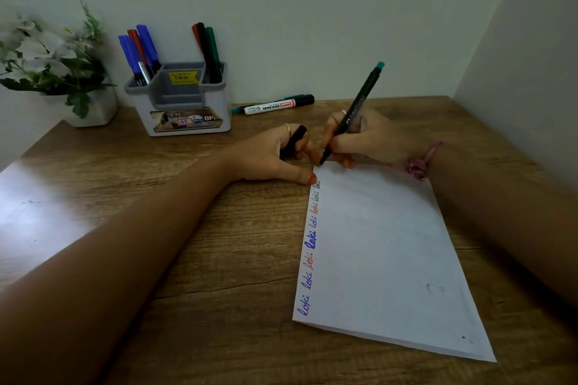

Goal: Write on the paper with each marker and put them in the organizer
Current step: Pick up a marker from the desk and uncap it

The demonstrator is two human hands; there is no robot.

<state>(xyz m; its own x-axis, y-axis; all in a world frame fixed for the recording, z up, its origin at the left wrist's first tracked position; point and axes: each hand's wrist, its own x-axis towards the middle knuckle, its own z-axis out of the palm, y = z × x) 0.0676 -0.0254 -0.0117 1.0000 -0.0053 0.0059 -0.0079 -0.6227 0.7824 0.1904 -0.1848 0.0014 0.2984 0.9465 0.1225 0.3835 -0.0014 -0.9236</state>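
Head view shows a grey-and-white desk organizer (184, 100) at the back of the wooden desk (219, 244). Its left compartment holds blue and red markers (139, 50); its right compartment holds red, black and green ones (208, 50). Right hand (366, 141) grips a black green-ended pen (350, 116), tip touching the far corner of the paper (381, 259). Left hand (269, 156) curls around the black cap (293, 141), thumb pressing the paper's edge. A whiteboard marker (278, 105) lies just right of the organizer.

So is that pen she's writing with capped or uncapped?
Uncapped. The right hand holds the pen with its bare tip on the paper, and the left hand grips a black cap.
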